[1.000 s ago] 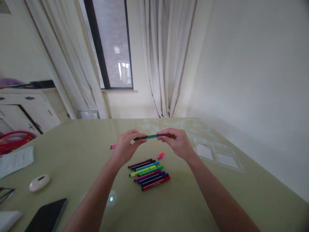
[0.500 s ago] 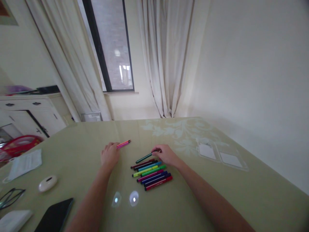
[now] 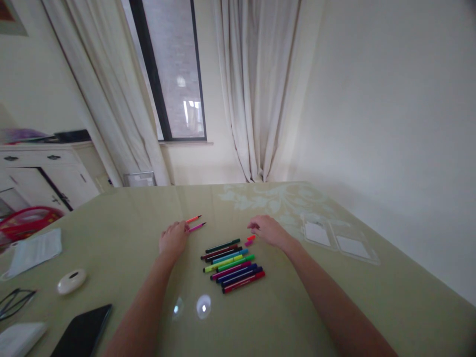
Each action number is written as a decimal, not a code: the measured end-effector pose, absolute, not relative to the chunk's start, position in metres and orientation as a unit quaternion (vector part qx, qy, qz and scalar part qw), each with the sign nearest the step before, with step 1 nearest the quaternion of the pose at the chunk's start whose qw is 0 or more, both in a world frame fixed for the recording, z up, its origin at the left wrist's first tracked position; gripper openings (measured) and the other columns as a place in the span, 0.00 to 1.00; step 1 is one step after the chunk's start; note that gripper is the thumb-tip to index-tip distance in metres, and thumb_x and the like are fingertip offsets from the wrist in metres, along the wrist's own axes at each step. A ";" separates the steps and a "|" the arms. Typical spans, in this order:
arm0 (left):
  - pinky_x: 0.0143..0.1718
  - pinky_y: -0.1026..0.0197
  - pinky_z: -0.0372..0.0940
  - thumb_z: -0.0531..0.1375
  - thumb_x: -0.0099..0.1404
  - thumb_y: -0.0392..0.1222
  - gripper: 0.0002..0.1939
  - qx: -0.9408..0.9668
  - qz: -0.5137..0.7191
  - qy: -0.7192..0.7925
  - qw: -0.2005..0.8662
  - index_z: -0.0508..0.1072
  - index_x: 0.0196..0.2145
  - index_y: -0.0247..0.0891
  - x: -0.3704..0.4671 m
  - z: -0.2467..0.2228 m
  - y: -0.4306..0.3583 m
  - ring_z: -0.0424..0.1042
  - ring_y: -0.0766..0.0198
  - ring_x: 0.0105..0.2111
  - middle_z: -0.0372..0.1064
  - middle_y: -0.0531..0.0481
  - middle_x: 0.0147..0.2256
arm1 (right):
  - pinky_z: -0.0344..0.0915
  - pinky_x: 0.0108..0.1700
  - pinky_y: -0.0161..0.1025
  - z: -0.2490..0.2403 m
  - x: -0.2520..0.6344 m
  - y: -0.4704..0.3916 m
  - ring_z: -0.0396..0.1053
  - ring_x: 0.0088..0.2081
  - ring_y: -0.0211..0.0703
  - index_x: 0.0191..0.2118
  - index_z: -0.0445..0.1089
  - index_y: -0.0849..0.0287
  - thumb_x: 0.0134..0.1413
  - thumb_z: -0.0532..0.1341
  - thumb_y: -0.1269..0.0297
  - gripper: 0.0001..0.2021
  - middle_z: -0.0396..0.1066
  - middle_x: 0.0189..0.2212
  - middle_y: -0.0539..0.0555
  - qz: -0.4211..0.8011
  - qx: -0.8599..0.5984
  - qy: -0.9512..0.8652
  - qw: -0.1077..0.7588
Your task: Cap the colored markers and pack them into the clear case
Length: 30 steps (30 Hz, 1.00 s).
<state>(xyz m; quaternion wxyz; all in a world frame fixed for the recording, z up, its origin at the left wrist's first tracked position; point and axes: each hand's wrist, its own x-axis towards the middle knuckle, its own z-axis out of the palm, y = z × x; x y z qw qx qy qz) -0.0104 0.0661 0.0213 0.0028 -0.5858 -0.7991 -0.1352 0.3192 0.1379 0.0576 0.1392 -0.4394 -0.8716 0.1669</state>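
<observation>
Caps (image 3: 252,238) seen at marker row (image 3: 238,263)'s far R end, nearer R hand (image 3: 269,230) (narrow, contents can't be confirmed). Pens (image 3: 197,227) held by L hand (image 3: 173,240), approx. parallel to row.

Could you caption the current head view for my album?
Left hand at two uncapped markers, right hand hovering near loose caps.

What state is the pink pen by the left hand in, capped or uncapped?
Uncapped: the pink pen shows its bare dark tip, and a loose magenta cap lies near the right hand.
</observation>
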 end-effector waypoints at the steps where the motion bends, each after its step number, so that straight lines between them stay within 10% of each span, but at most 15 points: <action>1: 0.49 0.47 0.66 0.53 0.70 0.36 0.12 -0.594 -0.141 -0.792 -0.008 0.76 0.42 0.40 -0.008 0.021 0.068 0.75 0.47 0.47 0.77 0.40 0.45 | 0.66 0.43 0.37 0.060 0.322 0.138 0.76 0.41 0.47 0.42 0.81 0.58 0.58 0.63 0.73 0.10 0.81 0.40 0.57 0.162 -0.443 -0.874 0.118; 13: 0.48 0.57 0.68 0.55 0.71 0.41 0.11 -0.728 -0.292 -0.615 -0.082 0.76 0.44 0.39 0.035 0.066 0.076 0.75 0.58 0.44 0.77 0.45 0.43 | 0.64 0.43 0.37 0.048 0.314 0.135 0.72 0.43 0.48 0.31 0.82 0.59 0.47 0.75 0.66 0.05 0.75 0.40 0.58 0.152 -0.410 -0.896 0.079; 22: 0.49 0.52 0.68 0.58 0.70 0.43 0.09 -0.740 -0.419 -0.522 -0.071 0.77 0.43 0.41 0.063 0.108 0.056 0.75 0.55 0.45 0.78 0.46 0.43 | 0.71 0.44 0.42 0.112 0.332 0.125 0.76 0.39 0.45 0.39 0.77 0.59 0.56 0.69 0.58 0.10 0.80 0.37 0.54 0.364 -0.313 -0.789 0.383; 30: 0.44 0.56 0.68 0.59 0.71 0.42 0.09 -0.752 -0.436 -0.490 -0.071 0.79 0.45 0.42 0.068 0.116 0.052 0.75 0.58 0.42 0.76 0.47 0.41 | 0.70 0.45 0.43 0.131 0.340 0.118 0.76 0.40 0.46 0.40 0.78 0.58 0.56 0.70 0.53 0.13 0.80 0.37 0.54 0.357 -0.295 -0.775 0.430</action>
